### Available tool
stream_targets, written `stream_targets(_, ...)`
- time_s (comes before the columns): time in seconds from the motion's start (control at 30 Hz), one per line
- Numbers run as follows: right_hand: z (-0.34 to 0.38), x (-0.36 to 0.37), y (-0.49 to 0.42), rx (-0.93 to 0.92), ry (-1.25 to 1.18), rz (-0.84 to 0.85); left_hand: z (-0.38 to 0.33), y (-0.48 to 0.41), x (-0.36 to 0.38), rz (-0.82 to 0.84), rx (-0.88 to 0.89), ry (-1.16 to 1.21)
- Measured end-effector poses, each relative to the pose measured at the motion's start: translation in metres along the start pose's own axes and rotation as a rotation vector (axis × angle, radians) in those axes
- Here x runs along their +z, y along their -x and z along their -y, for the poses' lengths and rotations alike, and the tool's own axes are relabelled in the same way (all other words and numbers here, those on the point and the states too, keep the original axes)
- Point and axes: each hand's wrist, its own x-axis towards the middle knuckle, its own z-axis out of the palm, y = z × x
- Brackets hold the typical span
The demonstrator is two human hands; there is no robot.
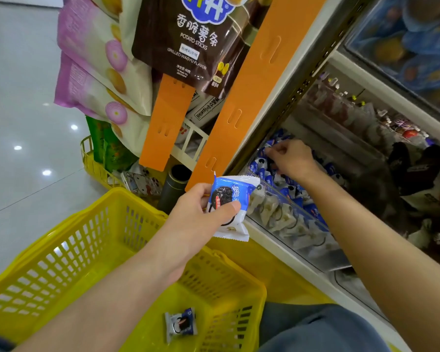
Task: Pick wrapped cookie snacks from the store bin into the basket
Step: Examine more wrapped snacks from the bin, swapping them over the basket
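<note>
Hanging over the far rim of the yellow perforated plastic basket (123, 193), the left hand (201, 212) is seen pinching a blue-and-white wrapped cookie snack (230, 199) between thumb and curled fingers, just beside the bin's front edge. Open room is noted below it, inside the basket. The right hand (294, 158) is extended into the clear-walled store bin (302, 235). Its fingers are curled down among the packets, and whether one is gripped cannot be told. The bin is filled with blue-and-white wrapped packets (287, 189). One small wrapped cookie snack (181, 323) is recorded lying on the basket floor, well apart from the held one. Orange plastic strips (241, 102) and a brown potato-stick bag (188, 39) are hung left of the bin. A glossy grey tiled floor (18, 97) is seen beyond.
</note>
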Motion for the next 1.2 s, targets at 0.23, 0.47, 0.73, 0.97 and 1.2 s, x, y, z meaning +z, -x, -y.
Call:
stream_targets(0.23,0.021,0.010,0.111,-0.428,-0.363,-0.162,0.014,0.005,0.001,-0.021,0.027,-0.014)
stream_targets(0.47,0.015,0.052,0.150,-0.134,-0.666,0.188,0.031,0.009,-0.005,-0.010,0.018,-0.008)
stream_targets(0.73,0.014,0.065,0.150,-0.116,-0.813,0.334,0.041,0.008,-0.013,-0.096,0.051,-0.032)
stream_targets(0.97,0.017,0.070,0.148,-0.218,-0.750,0.356,0.045,0.007,-0.022,-0.202,0.127,-0.109)
stream_targets(1.2,0.015,0.071,0.150,-0.299,-0.686,0.291,0.042,0.008,-0.025,-0.223,0.152,-0.095)
